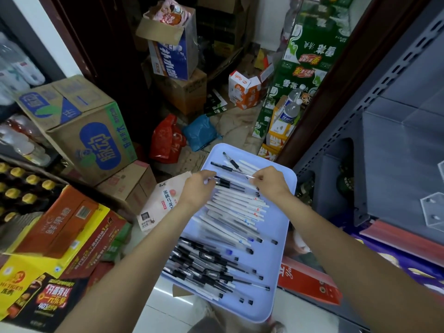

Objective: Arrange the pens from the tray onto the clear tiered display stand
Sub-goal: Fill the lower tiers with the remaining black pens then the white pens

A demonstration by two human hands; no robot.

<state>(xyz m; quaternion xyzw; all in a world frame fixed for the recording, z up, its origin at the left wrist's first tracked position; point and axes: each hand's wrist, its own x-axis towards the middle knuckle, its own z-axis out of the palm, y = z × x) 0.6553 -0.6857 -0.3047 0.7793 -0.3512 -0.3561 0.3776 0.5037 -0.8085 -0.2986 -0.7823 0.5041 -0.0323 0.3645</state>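
A pale blue tray (276, 272) lies below me, holding several pens (230, 212): white ones in the middle, black and clear ones toward the near end, a few loose black ones at the far end. Both my hands reach over its far half. My left hand (198, 188) has its fingers curled on the ends of a bundle of black and white pens. My right hand (270, 181) pinches the other end of a clear pen in the same bundle. The clear display stand (432, 212) shows partly on the grey shelf at the right edge.
Cardboard drink cartons (84, 131) are stacked left, with bottles (19, 186) and coloured boxes below them. Green cartons (305, 68) and bags crowd the floor ahead. A grey metal shelf unit (384, 140) stands right. A red box (310, 282) lies under the tray's right edge.
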